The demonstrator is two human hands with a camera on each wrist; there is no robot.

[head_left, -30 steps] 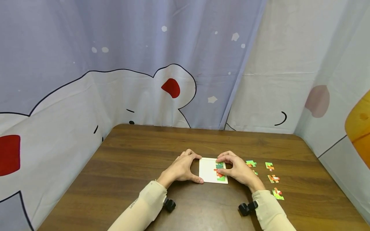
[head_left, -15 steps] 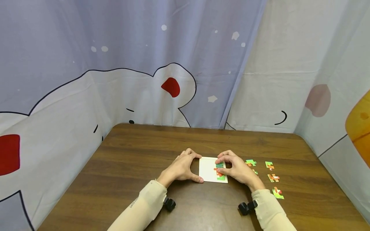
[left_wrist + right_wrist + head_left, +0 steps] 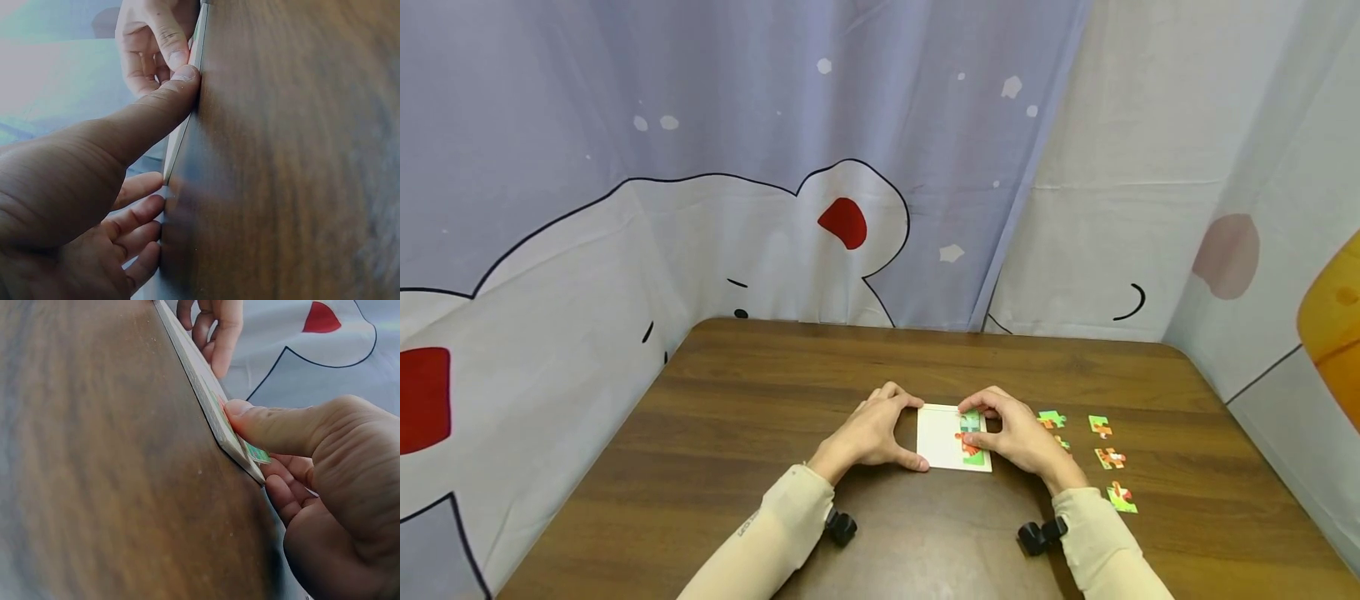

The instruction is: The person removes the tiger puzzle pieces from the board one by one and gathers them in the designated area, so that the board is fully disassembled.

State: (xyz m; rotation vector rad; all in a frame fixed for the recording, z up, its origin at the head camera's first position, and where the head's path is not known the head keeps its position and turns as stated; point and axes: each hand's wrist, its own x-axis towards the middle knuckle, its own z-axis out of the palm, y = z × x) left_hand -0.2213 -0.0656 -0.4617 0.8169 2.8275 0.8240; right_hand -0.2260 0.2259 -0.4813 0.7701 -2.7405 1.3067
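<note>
A small white puzzle board (image 3: 937,437) lies on the table. My left hand (image 3: 871,433) holds its left side, thumb at the near corner and index finger at the far corner. My right hand (image 3: 1018,433) reaches over the right side, pinching a green puzzle piece (image 3: 970,420) at the far right corner between thumb and fingers. In the right wrist view this green piece (image 3: 257,454) sits tilted and pokes past the board's edge. Nearer along that side lies a red and green piece (image 3: 974,457) in the board. The right thumb tip overlaps the pieces.
Several loose puzzle pieces lie right of the board: a green and orange one (image 3: 1051,418), one partly hidden behind the right hand, and a column with a middle piece (image 3: 1109,458) and a near piece (image 3: 1121,497). Printed curtains (image 3: 760,242) hang round the brown table (image 3: 820,358).
The right index finger has shifted slightly toward the far edge, and the green piece under it shows lighter and more fully. The left hand and board keep their places.
</note>
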